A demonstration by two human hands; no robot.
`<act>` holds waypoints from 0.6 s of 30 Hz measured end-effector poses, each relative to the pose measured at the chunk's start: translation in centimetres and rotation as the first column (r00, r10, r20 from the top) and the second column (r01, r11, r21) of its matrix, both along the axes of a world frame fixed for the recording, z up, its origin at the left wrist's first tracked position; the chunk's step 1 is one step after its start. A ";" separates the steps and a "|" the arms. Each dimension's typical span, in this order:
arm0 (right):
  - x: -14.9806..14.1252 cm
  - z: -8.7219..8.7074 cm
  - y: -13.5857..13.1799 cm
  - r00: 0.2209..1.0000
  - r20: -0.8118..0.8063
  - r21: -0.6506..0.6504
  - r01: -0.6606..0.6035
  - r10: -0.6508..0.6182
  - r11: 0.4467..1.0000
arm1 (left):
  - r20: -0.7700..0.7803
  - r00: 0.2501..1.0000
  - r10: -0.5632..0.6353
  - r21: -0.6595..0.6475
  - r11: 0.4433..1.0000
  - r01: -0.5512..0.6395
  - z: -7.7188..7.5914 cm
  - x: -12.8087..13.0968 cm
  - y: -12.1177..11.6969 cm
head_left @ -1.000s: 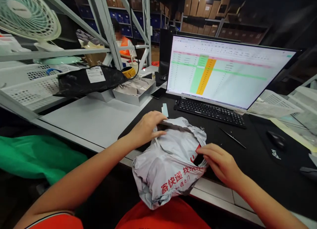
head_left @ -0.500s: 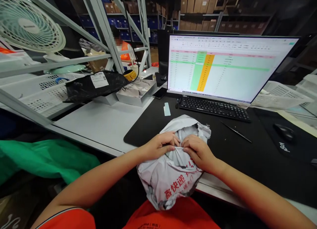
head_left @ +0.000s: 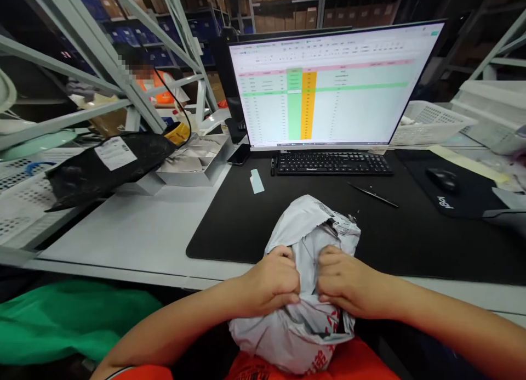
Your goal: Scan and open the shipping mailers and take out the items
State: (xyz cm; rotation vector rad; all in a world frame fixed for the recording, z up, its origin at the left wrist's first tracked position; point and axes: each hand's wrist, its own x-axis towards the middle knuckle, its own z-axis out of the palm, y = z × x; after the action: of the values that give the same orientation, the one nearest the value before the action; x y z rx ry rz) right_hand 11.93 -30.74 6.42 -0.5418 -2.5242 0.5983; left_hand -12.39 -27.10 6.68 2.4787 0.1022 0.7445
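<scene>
A crumpled grey plastic mailer bag (head_left: 314,229) with red print rests half on the desk's front edge and half over my lap. My left hand (head_left: 273,281) is clenched in a fist on the bag's plastic at the middle. Right beside it, my right hand (head_left: 349,284) is clenched on the same stretch of plastic, knuckles almost touching the left ones. The bag's top end rises above both fists, and its lower end hangs toward my red top.
A black desk mat (head_left: 246,215) carries a keyboard (head_left: 332,163), a monitor (head_left: 329,84), a pen (head_left: 372,194) and a mouse (head_left: 441,178). To the left lie a black parcel (head_left: 107,166), a white tray (head_left: 197,163) and a phone (head_left: 238,154). A person in orange sits behind the shelving (head_left: 158,86). Green fabric (head_left: 69,319) lies low left.
My hands came together from the bag's two sides to its middle and tightened into fists. The bag slid nearer to me, and my view swung to the right.
</scene>
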 end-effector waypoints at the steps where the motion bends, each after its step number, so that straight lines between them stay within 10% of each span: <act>1: 0.9 0.1 -0.2 0.999 0.019 0.026 0.025 -0.026 0.999 | 0.014 1.000 0.022 0.027 0.999 -0.023 -0.2 0.0 0.0; 6: 3.8 1.0 0.1 0.959 0.088 0.044 0.266 -0.269 0.963 | 0.066 0.993 0.094 0.102 0.990 -0.101 -0.4 0.1 0.1; 18: 1.9 0.7 1.9 0.911 -0.239 0.212 0.386 -0.335 0.898 | -0.295 0.917 0.267 0.064 0.964 -0.260 2.2 -0.7 5.1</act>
State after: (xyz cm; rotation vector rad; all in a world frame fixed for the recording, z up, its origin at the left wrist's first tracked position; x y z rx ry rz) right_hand 13.85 -28.86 7.10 -0.7898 -2.1892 0.1723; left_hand -13.07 -21.97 8.88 2.6144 0.5534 0.4652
